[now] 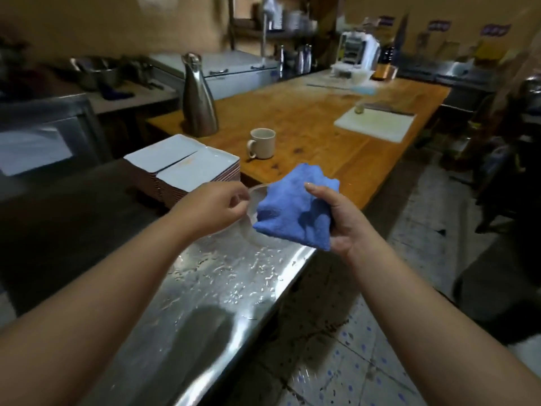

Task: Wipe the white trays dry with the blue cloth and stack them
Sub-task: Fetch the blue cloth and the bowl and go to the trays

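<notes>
Two side-by-side stacks of white trays (178, 165) stand on the dark counter, just beyond my left hand. My left hand (216, 206) pinches the rim of a pale, motion-blurred tray (254, 197) held above the wet steel counter. My right hand (339, 221) grips the bunched blue cloth (295, 209), which lies against that tray and hides most of it. The hands are close together, the cloth between them.
The wet steel counter (222, 288) runs toward me, its edge dropping to a tiled floor on the right. Beyond it, the wooden table (322, 112) holds a white mug (263, 143), a steel jug (199, 98) and a white cutting board (377, 124).
</notes>
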